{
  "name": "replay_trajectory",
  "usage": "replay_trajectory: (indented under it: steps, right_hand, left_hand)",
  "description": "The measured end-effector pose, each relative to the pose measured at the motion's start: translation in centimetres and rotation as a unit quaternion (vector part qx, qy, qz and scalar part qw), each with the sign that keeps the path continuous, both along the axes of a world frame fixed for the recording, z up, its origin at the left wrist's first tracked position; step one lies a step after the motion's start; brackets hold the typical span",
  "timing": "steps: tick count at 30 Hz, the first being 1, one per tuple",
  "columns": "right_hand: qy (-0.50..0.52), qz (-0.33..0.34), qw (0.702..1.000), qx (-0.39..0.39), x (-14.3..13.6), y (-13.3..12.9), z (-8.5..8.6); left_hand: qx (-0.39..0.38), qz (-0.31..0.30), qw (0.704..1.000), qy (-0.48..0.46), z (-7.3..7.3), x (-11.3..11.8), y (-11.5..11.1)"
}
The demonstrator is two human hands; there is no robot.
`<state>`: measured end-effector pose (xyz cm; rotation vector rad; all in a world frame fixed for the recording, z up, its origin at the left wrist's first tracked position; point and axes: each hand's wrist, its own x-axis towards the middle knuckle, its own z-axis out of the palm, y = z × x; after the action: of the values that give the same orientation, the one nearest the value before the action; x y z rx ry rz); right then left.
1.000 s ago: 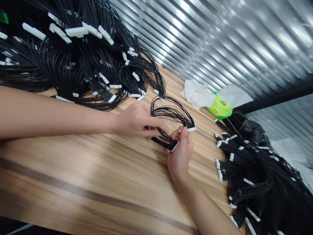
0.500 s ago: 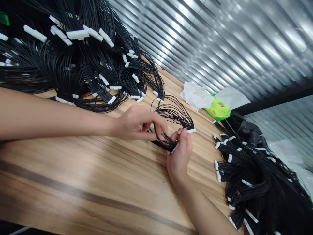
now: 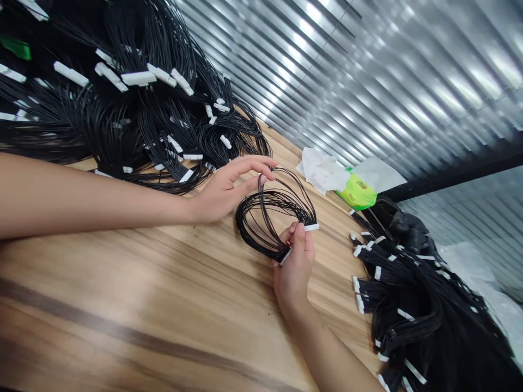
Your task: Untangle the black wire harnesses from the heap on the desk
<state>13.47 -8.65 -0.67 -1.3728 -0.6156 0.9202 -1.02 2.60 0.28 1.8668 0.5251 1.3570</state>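
A harness of thin black wires [image 3: 250, 235], bent into a loop, is held above the wooden table. My right hand [image 3: 295, 267] is closed on its two ends. One white connector [image 3: 311, 227] sticks out past the thumb, and the other white connector [image 3: 285, 256] lies against the palm side. My left hand [image 3: 232, 188] is at the top of the loop, its thumb and forefinger pinching a few wires drawn up from the rest. The other fingers of that hand are stretched out.
A large heap of black wire harnesses [image 3: 134, 125] with white connectors covers the back left. Another harness pile [image 3: 425, 332] lies at the right. A green packet [image 3: 358, 194] and white tissue [image 3: 324, 170] sit near the corrugated metal wall [image 3: 327, 81].
My left hand has risen from inside the loop to its top, lifting a few wires. My right hand still grips both connector ends. The view has shifted slightly.
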Motion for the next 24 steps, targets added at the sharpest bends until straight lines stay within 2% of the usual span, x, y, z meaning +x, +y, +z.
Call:
replay_trajectory:
  steps: [4, 8, 14, 19, 22, 24]
  right_hand:
    - [0.002, 0.033, 0.999, 0.0, -0.04, -0.11, -0.03]
    - [-0.011, 0.077, 0.997, 0.0, -0.15, -0.24, -0.05]
    - [0.009, 0.076, 0.997, 0.021, -0.09, -0.22, -0.04]
    - [-0.013, 0.071, 0.997, 0.021, 0.02, -0.17, 0.03]
    - [-0.019, 0.068, 0.997, 0.021, 0.03, -0.11, -0.04]
    - [-0.018, 0.061, 0.998, 0.02, 0.04, -0.06, -0.08]
  left_hand:
    - [-0.078, -0.056, 0.995, -0.021, 0.02, 0.05, -0.39]
    - [-0.113, -0.086, 0.987, -0.073, -0.09, 0.14, -0.22]
    - [-0.096, -0.128, 0.983, -0.091, -0.24, -0.16, 0.12]
    - [-0.087, -0.162, 0.982, -0.052, -0.3, -0.31, 0.19]
    - [-0.049, -0.195, 0.979, -0.01, -0.22, -0.52, 0.16]
    - [0.005, -0.203, 0.979, 0.026, -0.06, -0.73, 0.01]
